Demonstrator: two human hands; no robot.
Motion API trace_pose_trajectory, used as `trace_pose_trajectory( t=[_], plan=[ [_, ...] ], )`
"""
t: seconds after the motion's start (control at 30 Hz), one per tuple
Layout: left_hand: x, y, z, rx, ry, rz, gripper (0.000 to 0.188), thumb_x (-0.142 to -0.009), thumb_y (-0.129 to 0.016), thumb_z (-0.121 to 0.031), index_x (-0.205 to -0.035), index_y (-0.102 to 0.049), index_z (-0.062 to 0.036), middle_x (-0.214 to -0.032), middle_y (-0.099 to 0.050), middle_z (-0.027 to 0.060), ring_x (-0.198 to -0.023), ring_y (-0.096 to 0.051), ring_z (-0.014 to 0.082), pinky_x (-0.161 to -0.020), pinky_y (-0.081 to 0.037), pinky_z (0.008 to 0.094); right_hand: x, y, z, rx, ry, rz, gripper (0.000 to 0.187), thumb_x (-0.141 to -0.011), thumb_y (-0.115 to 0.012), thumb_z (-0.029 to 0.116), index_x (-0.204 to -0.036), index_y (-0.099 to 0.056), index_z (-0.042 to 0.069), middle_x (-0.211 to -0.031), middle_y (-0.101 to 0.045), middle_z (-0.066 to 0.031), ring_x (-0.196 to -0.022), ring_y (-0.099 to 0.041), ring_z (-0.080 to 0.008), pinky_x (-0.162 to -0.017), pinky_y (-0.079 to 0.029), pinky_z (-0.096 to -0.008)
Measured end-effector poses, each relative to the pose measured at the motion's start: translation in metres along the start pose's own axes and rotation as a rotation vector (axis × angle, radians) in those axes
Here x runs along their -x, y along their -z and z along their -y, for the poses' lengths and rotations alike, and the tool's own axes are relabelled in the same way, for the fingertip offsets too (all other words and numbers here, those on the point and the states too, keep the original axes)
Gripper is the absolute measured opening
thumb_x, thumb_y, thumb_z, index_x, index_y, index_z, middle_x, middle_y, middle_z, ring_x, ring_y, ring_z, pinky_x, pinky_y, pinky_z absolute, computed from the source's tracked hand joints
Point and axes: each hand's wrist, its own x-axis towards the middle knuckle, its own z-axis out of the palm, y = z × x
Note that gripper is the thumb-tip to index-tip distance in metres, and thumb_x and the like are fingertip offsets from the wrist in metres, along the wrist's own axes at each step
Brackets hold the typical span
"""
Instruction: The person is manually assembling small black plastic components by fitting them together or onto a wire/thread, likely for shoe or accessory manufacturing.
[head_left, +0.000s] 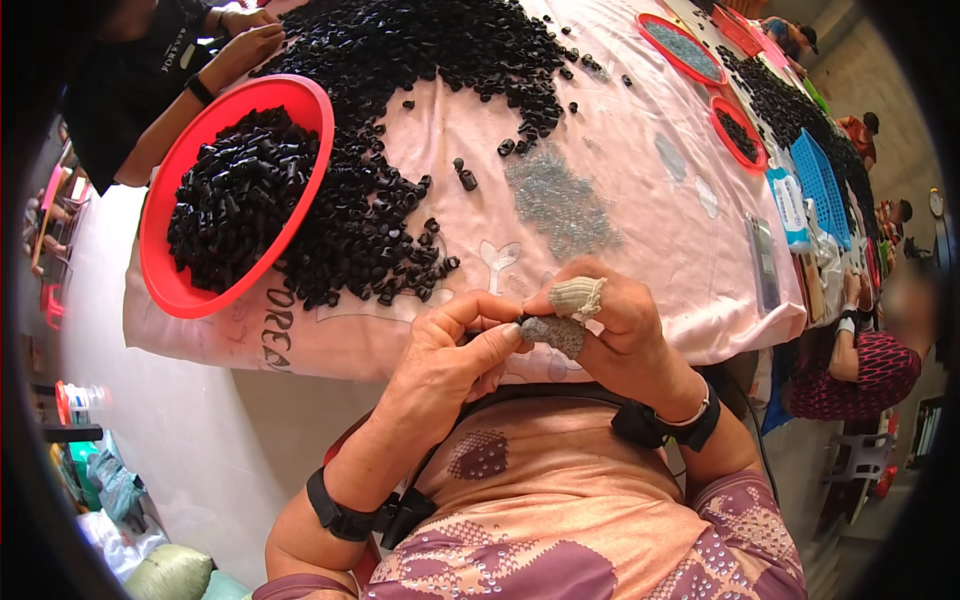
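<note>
My left hand and my right hand meet at the table's near edge, fingers closed in a pinch. Between their fingertips sits a small black piece, mostly hidden by the fingers. On my right hand, a cream knitted finger cover wraps one finger and a grey one covers the thumb. Just beyond lies a patch of tiny silvery, see-through pieces. Many short black cylindrical parts spread over the cloth ahead and to the left; one loose black cylinder stands apart.
A red basin heaped with black parts stands at the left, beside a co-worker's arm. Farther right are two red trays, a blue basket and a phone-like slab. Other people sit along the right.
</note>
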Motion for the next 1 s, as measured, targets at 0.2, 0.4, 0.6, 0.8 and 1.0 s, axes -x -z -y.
trace_pose_trajectory(
  t=[0.2,0.4,0.6,0.8,1.0],
  plan=[
    [0.000,0.001,0.002,-0.011,0.018,-0.036,0.017,-0.091,-0.066,-0.013,-0.104,-0.066,-0.0028,-0.073,-0.057,-0.0035,-0.054,-0.043,0.0002,-0.046,-0.031,0.0153,-0.001,0.001,0.004,0.018,0.002,0.013,0.024,-0.075,-0.071,-0.001,-0.098,-0.067,0.005,-0.080,-0.061,-0.0105,-0.070,-0.061,-0.0265,-0.059,-0.048,-0.0333],
    [0.002,0.001,-0.001,0.085,0.049,-0.013,0.016,-0.090,-0.066,-0.010,-0.104,-0.066,-0.0021,-0.071,-0.057,-0.0030,-0.053,-0.044,0.0017,-0.045,-0.030,0.0163,0.002,0.001,0.002,0.030,0.014,0.016,0.027,-0.074,-0.074,0.003,-0.101,-0.068,0.005,-0.082,-0.060,-0.0107,-0.073,-0.062,-0.0255,-0.061,-0.050,-0.0326],
    [0.003,0.003,-0.007,0.222,0.108,0.002,0.014,-0.088,-0.065,-0.007,-0.102,-0.065,-0.0028,-0.081,-0.062,0.0013,-0.055,-0.048,0.0045,-0.044,-0.033,0.0165,-0.001,-0.003,0.010,0.030,0.000,0.014,0.042,-0.067,-0.083,0.011,-0.106,-0.067,0.007,-0.088,-0.059,-0.0108,-0.075,-0.064,-0.0252,-0.064,-0.052,-0.0325],
    [0.003,0.003,-0.006,0.225,0.126,0.009,0.013,-0.088,-0.065,-0.007,-0.100,-0.065,-0.0040,-0.089,-0.064,0.0031,-0.057,-0.049,0.0044,-0.045,-0.036,0.0155,0.001,-0.006,0.006,0.182,0.092,-0.018,0.045,-0.064,-0.086,0.014,-0.102,-0.065,0.005,-0.089,-0.059,-0.0115,-0.076,-0.064,-0.0263,-0.063,-0.052,-0.0340],
    [0.003,0.000,-0.008,0.189,0.138,0.019,0.013,-0.090,-0.064,-0.010,-0.101,-0.065,-0.0035,-0.089,-0.063,0.0030,-0.057,-0.048,0.0032,-0.046,-0.036,0.0141,-0.001,-0.006,0.011,0.220,0.120,-0.026,0.042,-0.064,-0.085,0.015,-0.097,-0.063,0.003,-0.085,-0.059,-0.0109,-0.073,-0.062,-0.0264,-0.060,-0.051,-0.0339]
  ],
)
